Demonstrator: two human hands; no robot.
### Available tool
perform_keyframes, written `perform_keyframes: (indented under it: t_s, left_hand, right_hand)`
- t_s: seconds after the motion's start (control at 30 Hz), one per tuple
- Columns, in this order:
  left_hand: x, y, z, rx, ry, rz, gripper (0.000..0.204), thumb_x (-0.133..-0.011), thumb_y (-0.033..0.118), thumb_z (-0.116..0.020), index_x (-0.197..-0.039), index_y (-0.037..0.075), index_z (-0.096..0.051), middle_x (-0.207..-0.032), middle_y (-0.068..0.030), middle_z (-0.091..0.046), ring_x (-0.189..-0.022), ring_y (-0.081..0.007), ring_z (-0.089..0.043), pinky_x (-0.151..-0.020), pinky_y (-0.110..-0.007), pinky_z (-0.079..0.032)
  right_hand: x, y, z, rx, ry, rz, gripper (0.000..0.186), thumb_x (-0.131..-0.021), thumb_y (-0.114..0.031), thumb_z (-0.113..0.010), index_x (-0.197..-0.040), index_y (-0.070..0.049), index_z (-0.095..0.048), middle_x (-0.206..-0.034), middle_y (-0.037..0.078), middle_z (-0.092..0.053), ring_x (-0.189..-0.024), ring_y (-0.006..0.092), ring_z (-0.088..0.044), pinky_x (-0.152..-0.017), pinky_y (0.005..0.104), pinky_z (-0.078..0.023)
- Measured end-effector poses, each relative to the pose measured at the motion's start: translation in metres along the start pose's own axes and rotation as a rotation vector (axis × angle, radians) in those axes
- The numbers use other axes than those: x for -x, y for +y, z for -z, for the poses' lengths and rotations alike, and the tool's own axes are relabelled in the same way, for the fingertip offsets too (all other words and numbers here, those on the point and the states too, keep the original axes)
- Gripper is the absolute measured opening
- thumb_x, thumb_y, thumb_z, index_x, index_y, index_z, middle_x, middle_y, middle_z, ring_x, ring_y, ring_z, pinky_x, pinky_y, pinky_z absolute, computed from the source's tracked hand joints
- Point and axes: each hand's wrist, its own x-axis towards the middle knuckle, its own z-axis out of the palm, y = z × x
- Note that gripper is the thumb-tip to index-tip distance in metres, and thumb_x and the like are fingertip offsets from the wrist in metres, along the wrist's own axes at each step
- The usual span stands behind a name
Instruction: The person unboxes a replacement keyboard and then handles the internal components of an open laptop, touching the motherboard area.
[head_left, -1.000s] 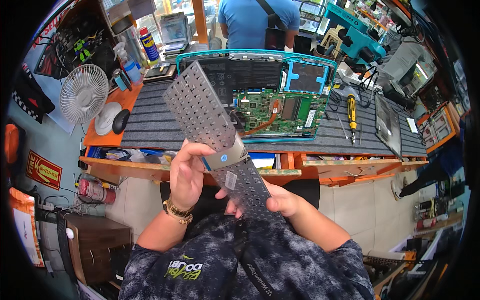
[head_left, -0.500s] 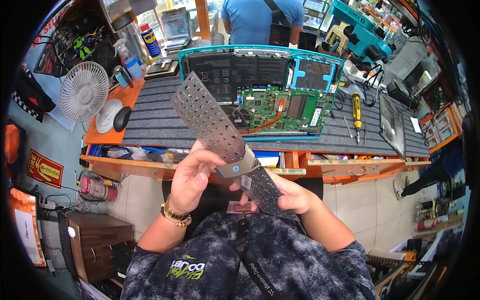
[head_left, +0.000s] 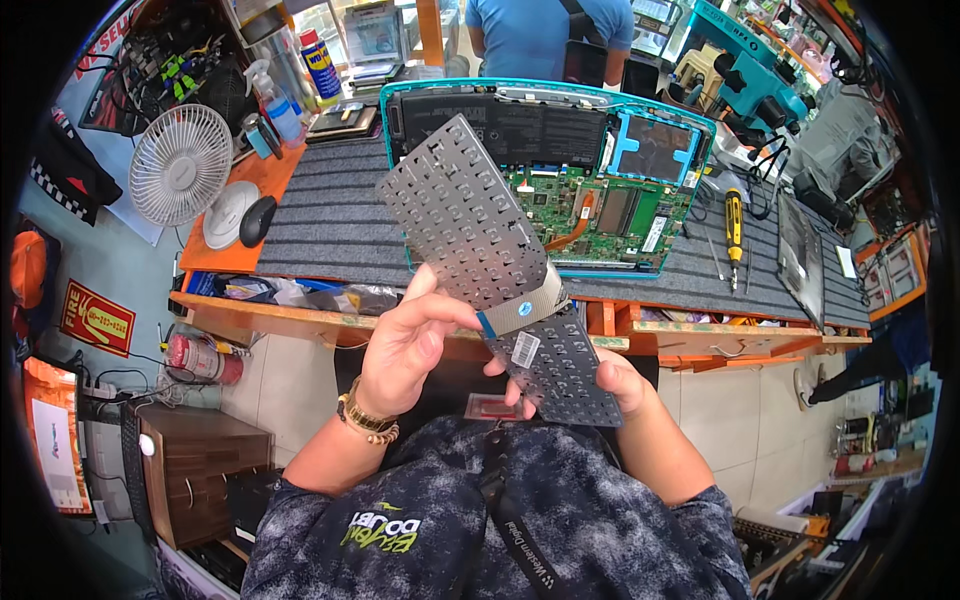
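Observation:
A laptop keyboard is held up in front of me, its dark metal underside turned toward me and its long side slanting from upper left to lower right. My left hand grips its left edge, with a fingertip at the blue end of the flat ribbon cable. Gripping the lower right end is my right hand, thumb at the edge and fingers partly hidden behind. Beyond the keyboard lies an opened teal laptop base, showing a black battery and a green circuit board; the keyboard covers its left part.
On the grey ribbed mat, a yellow screwdriver and a dark panel lie right of the laptop. A white fan, a mouse and a spray bottle stand left. Open drawers line the bench front. A person sits beyond.
The keyboard has tilted so more of its underside faces me, and it has shifted right in view along with both hands. The whole scene has also shifted slightly right.

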Motion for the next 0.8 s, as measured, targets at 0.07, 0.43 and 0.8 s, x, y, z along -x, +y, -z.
perform_keyframes:
  t_s: [0.07, 0.43, 0.8]
  left_hand:
    - [0.000, 0.001, 0.000, -0.003, 0.001, -0.002, 0.052, -0.120, 0.046, -0.064, -0.133, -0.002, -0.076, -0.168, -0.0236, -0.044, -0.159, -0.0356, -0.050, -0.132, -0.055, -0.039]
    - [0.000, -0.001, 0.001, -0.092, 0.018, -0.029, 0.053, -0.119, 0.048, -0.061, -0.128, -0.001, -0.079, -0.170, -0.0279, -0.045, -0.160, -0.0395, -0.049, -0.132, -0.056, -0.038]
    - [-0.012, 0.010, 0.014, -0.393, 0.251, -0.055, 0.012, -0.111, 0.010, -0.069, -0.107, -0.001, -0.073, -0.143, -0.0206, -0.069, -0.122, -0.0292, -0.072, -0.105, -0.043, -0.060]
  right_hand:
    - [-0.001, -0.001, 0.000, 0.005, 0.003, -0.001, 0.123, -0.099, -0.076, -0.074, -0.176, 0.011, -0.031, -0.166, 0.035, -0.051, -0.133, 0.0342, -0.070, -0.103, 0.0454, -0.064]
    - [0.000, -0.001, 0.002, 0.037, -0.014, 0.014, 0.120, -0.100, -0.074, -0.074, -0.175, 0.011, -0.033, -0.165, 0.034, -0.054, -0.131, 0.0336, -0.071, -0.101, 0.0442, -0.065]
    - [0.025, -0.102, -0.011, 0.295, 0.301, 0.270, 0.136, -0.078, -0.080, -0.093, -0.164, 0.014, -0.047, -0.158, 0.042, -0.057, -0.126, 0.0390, -0.073, -0.103, 0.0422, -0.062]
